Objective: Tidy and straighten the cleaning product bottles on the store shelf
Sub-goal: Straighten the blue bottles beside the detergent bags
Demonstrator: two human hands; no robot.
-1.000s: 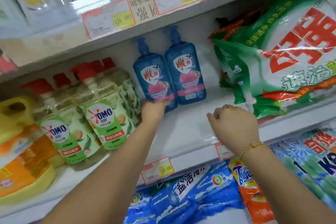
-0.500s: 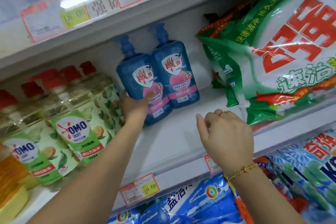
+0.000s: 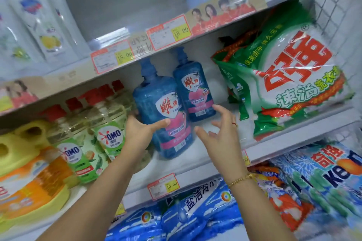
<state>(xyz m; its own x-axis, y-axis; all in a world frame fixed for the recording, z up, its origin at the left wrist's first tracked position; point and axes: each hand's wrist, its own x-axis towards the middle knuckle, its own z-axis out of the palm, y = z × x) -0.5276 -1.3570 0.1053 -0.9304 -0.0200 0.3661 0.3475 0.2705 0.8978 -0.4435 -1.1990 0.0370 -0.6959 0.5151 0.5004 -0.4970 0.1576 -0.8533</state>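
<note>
- Showing OMO labels outward on clear bottles (image 3: 111,135) at left, for shoppers.
- Gripping the tilted near blue bottle (image 3: 162,103) in the left hand (image 3: 140,131), thumb across its front, likely squaring it beside the far blue bottle (image 3: 193,92) under the 18.00 price tag (image 3: 169,32).
- Holding the right hand (image 3: 221,133) spread, empty, just right, perhaps to steady it.

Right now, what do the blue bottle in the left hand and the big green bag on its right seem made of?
Blue bottle: probably translucent tinted plastic, glossy; its body lets light through and carries bright highlights. Green bag: likely thin plastic film, shiny; it wrinkles and glints in streaks.
</note>
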